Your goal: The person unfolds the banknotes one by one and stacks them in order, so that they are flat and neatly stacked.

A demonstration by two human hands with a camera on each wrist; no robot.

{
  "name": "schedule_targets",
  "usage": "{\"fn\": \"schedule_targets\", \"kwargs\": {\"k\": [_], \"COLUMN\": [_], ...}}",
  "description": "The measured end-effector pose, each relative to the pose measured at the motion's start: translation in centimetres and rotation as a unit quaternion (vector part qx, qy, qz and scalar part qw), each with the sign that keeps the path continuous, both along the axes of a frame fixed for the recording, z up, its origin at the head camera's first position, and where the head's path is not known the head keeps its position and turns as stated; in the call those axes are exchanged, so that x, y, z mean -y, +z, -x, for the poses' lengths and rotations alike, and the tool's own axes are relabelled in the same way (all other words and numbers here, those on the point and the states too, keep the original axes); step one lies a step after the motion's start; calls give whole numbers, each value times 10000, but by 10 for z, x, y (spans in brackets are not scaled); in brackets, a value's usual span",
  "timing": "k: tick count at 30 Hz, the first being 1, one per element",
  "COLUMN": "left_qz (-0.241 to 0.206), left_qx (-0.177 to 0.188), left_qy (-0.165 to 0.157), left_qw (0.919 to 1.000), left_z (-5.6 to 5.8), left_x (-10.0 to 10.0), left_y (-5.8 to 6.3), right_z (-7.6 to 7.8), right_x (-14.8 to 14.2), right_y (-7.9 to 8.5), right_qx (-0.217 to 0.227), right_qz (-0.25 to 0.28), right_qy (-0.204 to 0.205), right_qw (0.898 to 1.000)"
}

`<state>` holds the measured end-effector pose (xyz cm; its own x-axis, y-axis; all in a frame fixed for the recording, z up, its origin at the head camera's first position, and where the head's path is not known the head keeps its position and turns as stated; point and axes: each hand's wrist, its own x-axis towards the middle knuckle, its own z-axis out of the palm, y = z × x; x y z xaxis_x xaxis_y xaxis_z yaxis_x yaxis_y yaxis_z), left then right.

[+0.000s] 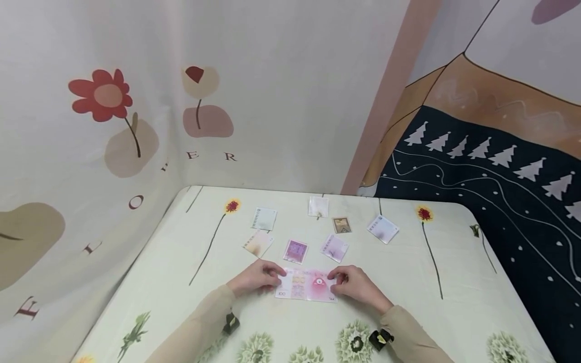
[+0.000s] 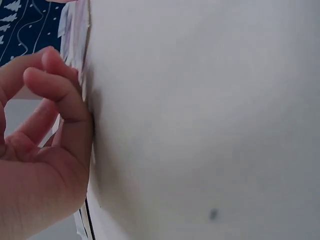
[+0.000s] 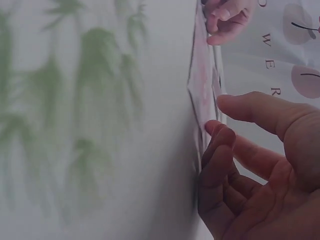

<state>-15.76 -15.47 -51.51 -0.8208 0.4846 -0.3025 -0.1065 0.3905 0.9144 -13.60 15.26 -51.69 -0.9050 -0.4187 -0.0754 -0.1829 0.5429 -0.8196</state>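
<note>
A pink 100 banknote (image 1: 299,290) lies face up on the table in front of me, with a crease down its middle. My left hand (image 1: 259,276) pinches its left end between thumb and fingertips. At the right end, my right hand (image 1: 356,285) holds the edge with curled fingers. Seen from the right wrist, the banknote (image 3: 201,65) is edge-on and bends slightly up from the tabletop. Both the left hand (image 2: 55,115) and the right hand (image 3: 260,155) rest low against the cloth in their wrist views.
Beyond the banknote lie several small paper pieces: a purple one (image 1: 296,251), a lilac one (image 1: 335,248), an orange-tinted one (image 1: 258,243), a pale green one (image 1: 265,219), a whitish one (image 1: 318,206), a bluish one (image 1: 383,229) and a brown one (image 1: 342,225). A flower-printed cloth (image 1: 395,282) covers the table.
</note>
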Motion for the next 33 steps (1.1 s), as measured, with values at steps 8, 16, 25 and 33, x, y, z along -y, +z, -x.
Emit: {"fn": "schedule_targets", "kwargs": {"k": [8,16,25,33], "left_qz": [-111,-427,-501,-674], "left_qx": [132,250,-17,-131], "left_qy": [-373,-345,71,622], "left_qw": [9992,9982,9987,9957], "left_z": [6,16,27,40], "left_x": [4,6,12,25], "left_y": [4,11,15,16], "right_z": [3,10,15,25], "right_x": [6,21,44,62], "right_y": [7,9,12,11], "right_qx": [190,-9,-77,-17], "right_qz": [52,132,264,302], "right_qy": [-7,-116,47,2], "right_qw": [9998,9998,9996,9995]}}
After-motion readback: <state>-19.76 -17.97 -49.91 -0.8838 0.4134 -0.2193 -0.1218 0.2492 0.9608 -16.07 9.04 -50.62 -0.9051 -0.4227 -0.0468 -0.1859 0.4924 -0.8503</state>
